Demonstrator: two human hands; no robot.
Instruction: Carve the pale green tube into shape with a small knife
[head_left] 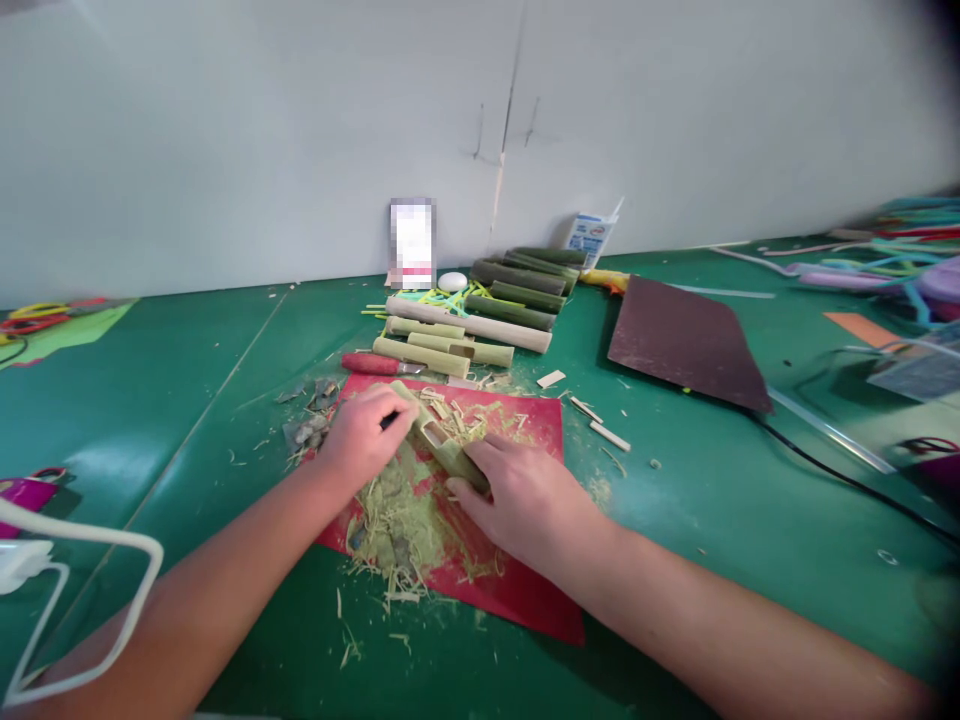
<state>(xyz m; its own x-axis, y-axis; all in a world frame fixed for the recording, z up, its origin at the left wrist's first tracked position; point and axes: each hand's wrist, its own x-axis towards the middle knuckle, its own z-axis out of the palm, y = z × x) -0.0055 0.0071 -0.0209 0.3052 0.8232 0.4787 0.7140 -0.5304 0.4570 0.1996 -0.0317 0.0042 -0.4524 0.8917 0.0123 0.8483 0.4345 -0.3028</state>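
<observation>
A pale green bamboo tube (448,452) with an opening cut in its side lies slantwise between my hands, above a red sheet (525,595). My left hand (367,432) is closed at the tube's upper left end. A small dark patch shows beside its fingers; I cannot tell what it is. My right hand (525,490) grips the lower right end, thumb on the near side and fingers over the top. Bamboo shavings and dust (397,510) cover much of the sheet. Just beyond it lies a red-handled knife (371,363).
Several bamboo tubes (442,357) lie in rows behind the sheet. A phone (412,240) leans on the wall near a white oval object (452,282) and a carton (590,238). At right rests a dark brown board (682,340); a white cable (142,545) crosses my left forearm.
</observation>
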